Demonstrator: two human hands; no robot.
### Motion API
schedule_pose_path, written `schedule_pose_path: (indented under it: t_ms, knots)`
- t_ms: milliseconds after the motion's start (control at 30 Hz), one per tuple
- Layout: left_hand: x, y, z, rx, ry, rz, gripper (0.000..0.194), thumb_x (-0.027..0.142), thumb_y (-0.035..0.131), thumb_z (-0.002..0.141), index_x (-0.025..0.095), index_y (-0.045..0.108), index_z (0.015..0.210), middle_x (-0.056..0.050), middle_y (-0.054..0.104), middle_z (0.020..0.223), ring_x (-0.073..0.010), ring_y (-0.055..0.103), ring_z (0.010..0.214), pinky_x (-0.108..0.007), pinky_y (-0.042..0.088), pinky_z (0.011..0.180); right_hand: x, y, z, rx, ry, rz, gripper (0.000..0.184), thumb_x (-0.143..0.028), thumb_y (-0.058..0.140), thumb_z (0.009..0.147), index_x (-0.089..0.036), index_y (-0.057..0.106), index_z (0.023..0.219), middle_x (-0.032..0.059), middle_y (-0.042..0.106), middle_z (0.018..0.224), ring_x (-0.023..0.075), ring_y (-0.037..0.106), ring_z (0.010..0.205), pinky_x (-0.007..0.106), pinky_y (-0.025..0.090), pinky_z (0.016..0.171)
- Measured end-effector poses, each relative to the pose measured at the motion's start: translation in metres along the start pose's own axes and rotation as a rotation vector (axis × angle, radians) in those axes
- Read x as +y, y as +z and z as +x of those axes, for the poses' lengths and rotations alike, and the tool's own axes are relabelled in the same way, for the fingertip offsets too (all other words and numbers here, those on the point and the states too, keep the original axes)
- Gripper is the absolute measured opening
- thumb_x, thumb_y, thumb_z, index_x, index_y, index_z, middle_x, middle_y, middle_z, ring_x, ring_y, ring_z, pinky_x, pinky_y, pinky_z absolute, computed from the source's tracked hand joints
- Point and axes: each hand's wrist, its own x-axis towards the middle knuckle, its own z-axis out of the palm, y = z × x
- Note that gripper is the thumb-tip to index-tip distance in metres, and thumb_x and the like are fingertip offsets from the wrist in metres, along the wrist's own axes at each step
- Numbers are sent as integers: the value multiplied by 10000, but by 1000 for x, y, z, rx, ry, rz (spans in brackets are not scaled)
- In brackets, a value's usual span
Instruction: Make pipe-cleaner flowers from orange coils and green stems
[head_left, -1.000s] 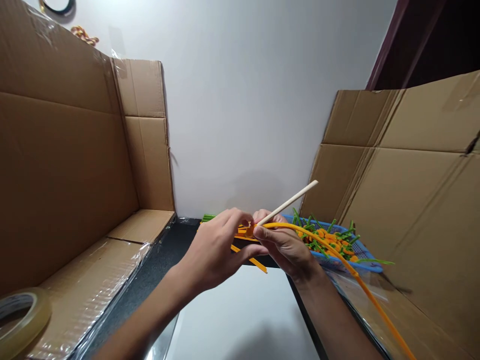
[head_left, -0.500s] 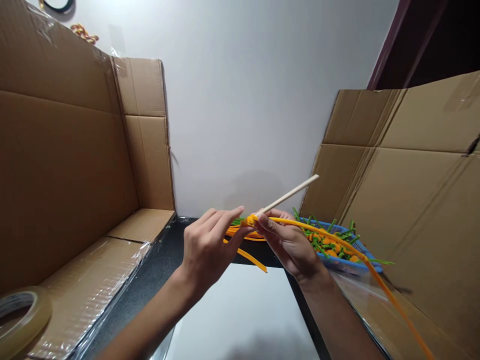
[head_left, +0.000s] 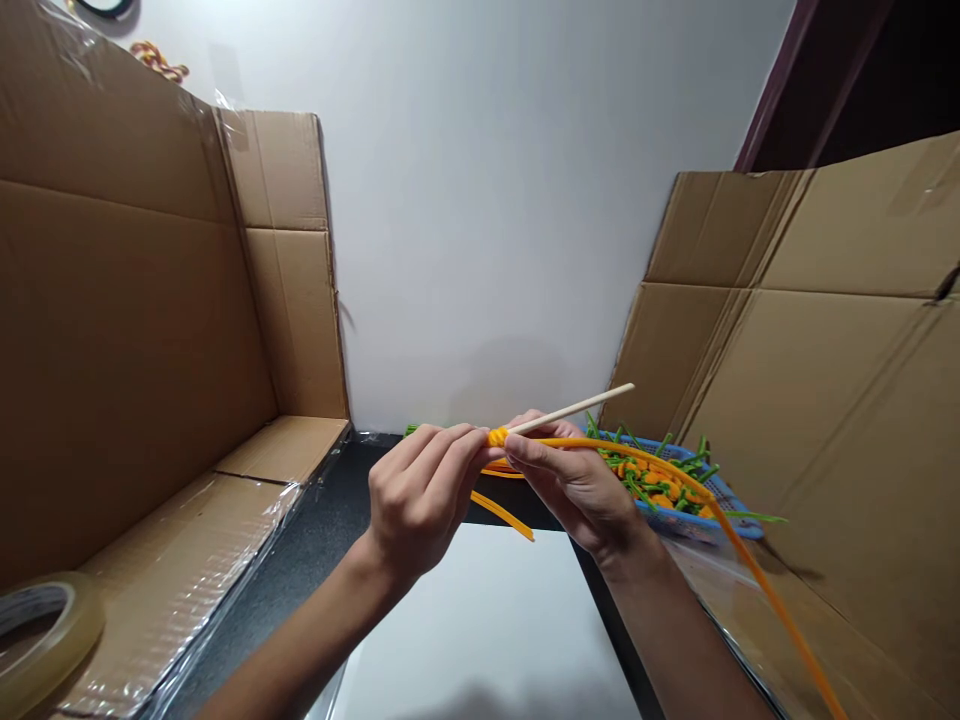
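A thin pale wooden stick (head_left: 592, 401) slants up to the right from between my hands. An orange pipe cleaner (head_left: 652, 460) is wound in a tight coil (head_left: 498, 437) around it, and its long tail arches right and down past my right forearm. My left hand (head_left: 427, 490) is closed, fingertips pinching the coil's left side. At the coil's right side my right hand (head_left: 574, 485) is closed, thumb and fingers on the stick and the strand. Behind my hands lie loose orange pipe cleaners (head_left: 502, 512), partly hidden.
A blue basket (head_left: 697, 525) of orange and green pipe-cleaner pieces stands at right. White board (head_left: 487, 620) lies on the dark tabletop (head_left: 330, 530) below my hands. Cardboard walls (head_left: 292, 320) flank both sides. A roll of clear tape (head_left: 75, 640) sits at lower left.
My left fingertips have closed onto the orange coil; the forefinger was raised before. The stick's free end has tipped lower, and the coil looks neater.
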Motion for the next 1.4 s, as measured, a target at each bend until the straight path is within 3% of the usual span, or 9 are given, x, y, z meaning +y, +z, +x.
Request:
schedule_pose_path:
  t_ms: [167, 367, 467, 600, 733, 900, 1067, 1200, 1400]
  knots:
    - [1, 2, 2, -15, -18, 39, 54, 140, 555, 955, 142, 608, 950, -53, 712, 810, -142, 605, 674, -261, 479, 619, 3, 2, -2, -14, -21, 2, 196, -255, 903, 637, -192, 717, 636, -42, 601, 666, 86, 567, 693, 220, 489, 692]
    - [2, 9, -2, -116, -117, 84, 261, 171, 423, 1002, 172, 547, 773, -23, 585, 673, -141, 471, 608, -277, 356, 575, 8, -1, 0, 25, -56, -10, 180, -282, 910, 625, -217, 750, 675, -16, 688, 716, 117, 617, 708, 261, 506, 707]
    - [8, 6, -1, -203, -403, -187, 336, 234, 349, 1029, 183, 487, 727, -2, 521, 655, -128, 443, 595, -266, 335, 581, 11, -8, 2, -42, -15, 38, 152, -288, 885, 672, -228, 756, 723, -24, 675, 700, 99, 583, 661, 243, 492, 677]
    - [9, -1, 11, -531, -690, -746, 425, 384, 288, 1047, 192, 369, 677, 24, 397, 634, -114, 362, 591, -246, 302, 577, 19, -22, 8, -171, 70, 98, 224, -335, 890, 658, -198, 715, 683, -30, 622, 668, 91, 545, 631, 235, 477, 663]
    - [-8, -11, 20, -852, -558, -942, 422, 413, 292, 1037, 191, 376, 688, 21, 356, 667, -119, 320, 612, -245, 293, 586, 18, -36, 10, -313, 163, 13, 292, -379, 914, 593, -185, 700, 631, -29, 590, 597, 86, 506, 560, 210, 411, 532]
    - [-30, -18, 17, -1114, -194, -488, 353, 307, 395, 1017, 179, 554, 728, -7, 542, 693, -129, 448, 608, -267, 296, 602, 1, -39, 5, -257, 224, -396, 217, -318, 888, 627, -153, 765, 696, -1, 639, 566, 94, 536, 534, 215, 410, 511]
    - [-28, -3, 5, -1011, -79, 21, 269, 230, 432, 996, 174, 621, 814, -43, 655, 760, -161, 544, 627, -295, 227, 551, -8, -28, 2, -24, 118, -556, 214, -331, 871, 656, -154, 788, 742, 32, 700, 627, 132, 636, 613, 247, 508, 606]
    - [-22, 16, -5, -681, -325, 220, 306, 262, 401, 1009, 169, 558, 763, -36, 610, 692, -154, 501, 575, -298, 193, 533, -1, -15, 2, 105, -49, -470, 290, -385, 843, 702, -191, 808, 915, 68, 770, 822, 183, 712, 787, 304, 578, 764]
    - [-13, 21, -9, -283, -729, -278, 387, 320, 380, 1013, 182, 404, 652, 33, 415, 574, -99, 364, 524, -255, 261, 557, 16, -12, 9, 81, -33, -136, 272, -366, 867, 684, -225, 811, 910, 46, 783, 830, 139, 714, 783, 216, 571, 736]
